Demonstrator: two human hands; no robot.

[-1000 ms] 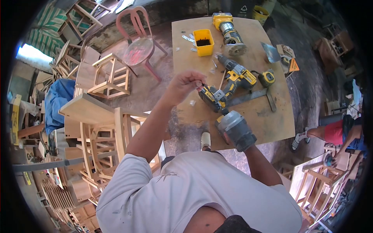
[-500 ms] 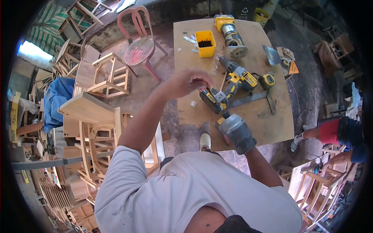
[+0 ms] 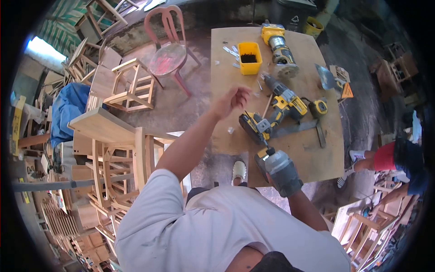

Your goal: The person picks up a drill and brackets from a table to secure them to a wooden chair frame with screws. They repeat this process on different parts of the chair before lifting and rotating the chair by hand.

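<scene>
My left hand [image 3: 233, 102] hovers over the wooden board, its fingers loosely curled and slightly apart, with nothing visible in them. Just below it lies a yellow-and-black cordless drill [image 3: 287, 102], its battery end nearest the hand. My right hand, mostly hidden behind the tool, grips a grey-and-black cordless driver [image 3: 283, 173] at the board's near edge. From the driver's black nose a thin metal bit points up toward the drill's battery. Beyond my left hand stands a yellow box [image 3: 249, 68] of small dark pieces, perhaps screws.
The wooden board [image 3: 222, 84] also holds a yellow-and-black power tool [image 3: 280, 50], a tape measure [image 3: 318, 107] and a metal square [image 3: 321, 133]. A pink chair [image 3: 167, 59] and wooden frames [image 3: 131, 86] stand left. Another person's arm [image 3: 392, 196] reaches toward woodwork at right.
The view has shifted, so things sit slightly lower and further right. My left hand's fingers have lifted away from the drill's battery. The driver stays in my right hand, its bit now visible.
</scene>
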